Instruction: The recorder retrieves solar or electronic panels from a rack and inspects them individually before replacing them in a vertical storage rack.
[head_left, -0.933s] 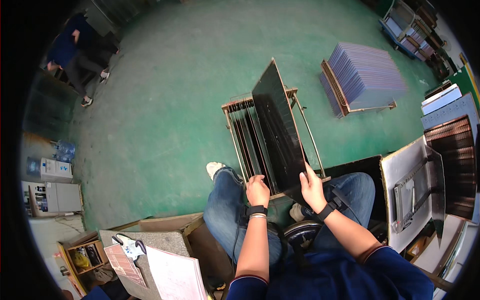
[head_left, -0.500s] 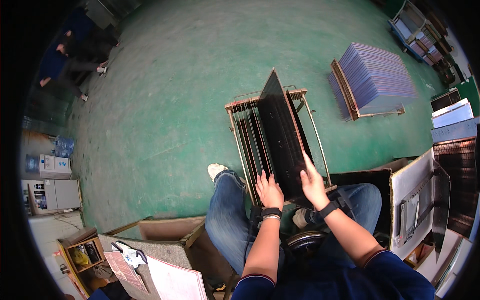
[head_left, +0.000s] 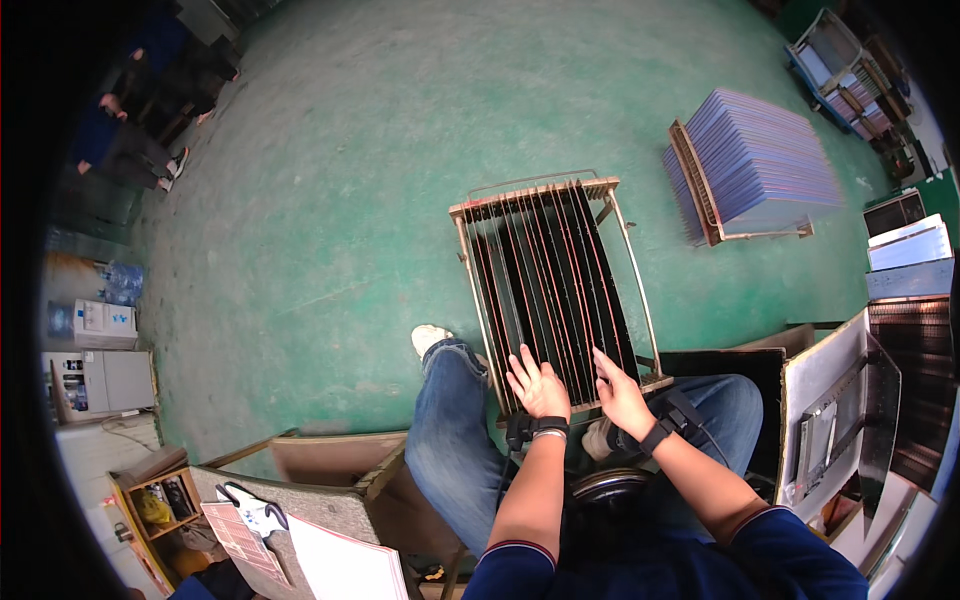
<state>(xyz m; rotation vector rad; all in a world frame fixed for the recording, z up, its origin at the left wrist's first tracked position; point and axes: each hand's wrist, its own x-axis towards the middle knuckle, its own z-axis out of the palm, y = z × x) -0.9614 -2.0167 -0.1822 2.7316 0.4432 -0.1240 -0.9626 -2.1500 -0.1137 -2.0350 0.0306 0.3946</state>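
A slotted metal rack (head_left: 634, 262) stands on the floor between my legs. Several thin dark panels (head_left: 541, 262) stand on edge in it side by side, their upper edges running away from me. Over the rack's near end, at the panels' near edges, my left hand (head_left: 541, 388) has its fingers spread and grips nothing. Close to its right, my right hand (head_left: 621, 396) is also open, fingers stretched forward above the right-hand panels. Whether the fingertips touch the panel edges, I cannot tell. Both wrists wear dark straps.
A second rack (head_left: 697, 185) full of bluish panels stands at the back right. A board-topped bench (head_left: 345, 500) with papers (head_left: 335, 550) is at the near left; an open light-coloured case (head_left: 825, 400) at the near right. People (head_left: 135, 135) are at the far left, by the wall.
The dark panel that stuck up high out of the rack now sits down level with the others. My right hand has let go of it and come slightly lower.
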